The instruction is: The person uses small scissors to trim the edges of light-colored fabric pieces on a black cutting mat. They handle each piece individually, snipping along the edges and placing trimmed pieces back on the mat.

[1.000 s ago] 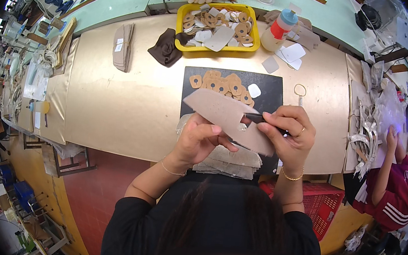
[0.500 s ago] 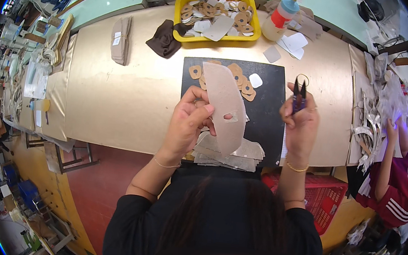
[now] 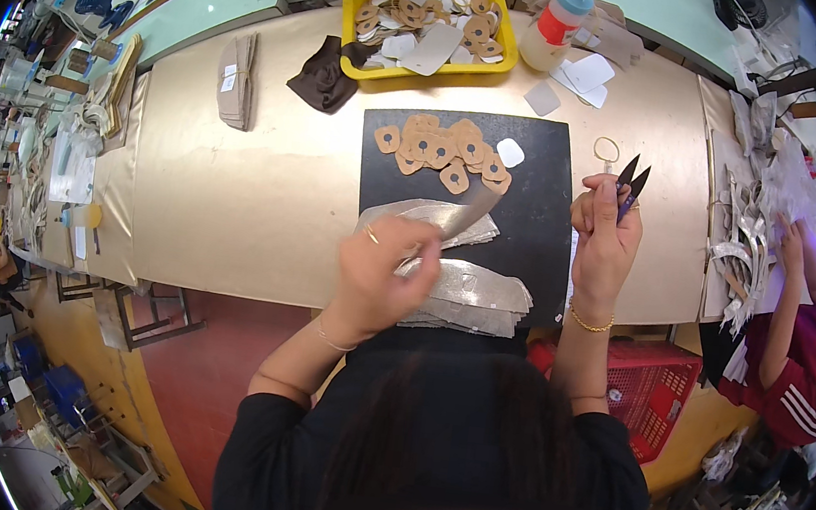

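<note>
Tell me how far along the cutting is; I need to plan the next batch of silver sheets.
Looks done: a heap of tan cut-outs on the black mat, more in the yellow tray. In hand: the left hand lifts a silver sheet, while the right hand holds small snips, blades apart. Left: a stack of silver sheets at the table's near edge; how many, I cannot tell.

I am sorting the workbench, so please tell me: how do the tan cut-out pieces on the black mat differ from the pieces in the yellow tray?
The tan cut-out pieces on the black mat are all tan and lie loose in a flat cluster. The pieces in the yellow tray mix tan with white and heap together inside the yellow tray. Both groups look similarly shaped.
</note>
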`<act>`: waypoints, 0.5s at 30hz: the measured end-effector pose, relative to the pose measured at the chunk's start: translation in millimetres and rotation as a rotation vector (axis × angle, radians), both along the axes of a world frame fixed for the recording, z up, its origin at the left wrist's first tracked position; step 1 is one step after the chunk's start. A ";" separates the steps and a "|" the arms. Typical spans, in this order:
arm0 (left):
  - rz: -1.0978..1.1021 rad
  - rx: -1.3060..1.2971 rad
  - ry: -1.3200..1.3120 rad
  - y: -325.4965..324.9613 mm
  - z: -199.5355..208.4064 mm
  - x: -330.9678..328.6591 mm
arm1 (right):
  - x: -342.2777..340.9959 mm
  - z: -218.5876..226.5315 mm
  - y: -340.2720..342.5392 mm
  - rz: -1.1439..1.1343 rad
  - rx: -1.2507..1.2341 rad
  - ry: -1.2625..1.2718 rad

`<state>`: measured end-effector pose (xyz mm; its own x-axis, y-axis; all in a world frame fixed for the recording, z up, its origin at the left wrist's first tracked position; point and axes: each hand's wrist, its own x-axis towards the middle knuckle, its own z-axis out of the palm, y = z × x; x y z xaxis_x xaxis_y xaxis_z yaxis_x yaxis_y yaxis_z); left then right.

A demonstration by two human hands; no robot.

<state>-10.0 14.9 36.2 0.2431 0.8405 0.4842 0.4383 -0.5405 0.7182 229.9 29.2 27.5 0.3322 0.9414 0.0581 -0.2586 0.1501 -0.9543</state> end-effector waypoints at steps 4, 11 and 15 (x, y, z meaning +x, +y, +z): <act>-0.557 0.000 0.544 -20.6 -31.5 13.4 | 3.1 -6.0 -7.0 -0.013 -0.036 -0.032; -0.409 -0.262 0.355 -14.3 -66.2 2.6 | 1.0 -6.8 -13.0 0.052 0.031 -0.016; -0.145 -0.166 0.406 13.2 -77.3 -1.1 | -1.8 -7.8 -12.7 0.110 0.003 -0.080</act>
<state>-11.0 28.2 -41.1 0.5064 0.8417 0.1874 0.6303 -0.5096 0.5857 228.1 16.4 19.8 0.2209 0.9718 0.0830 -0.1963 0.1277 -0.9722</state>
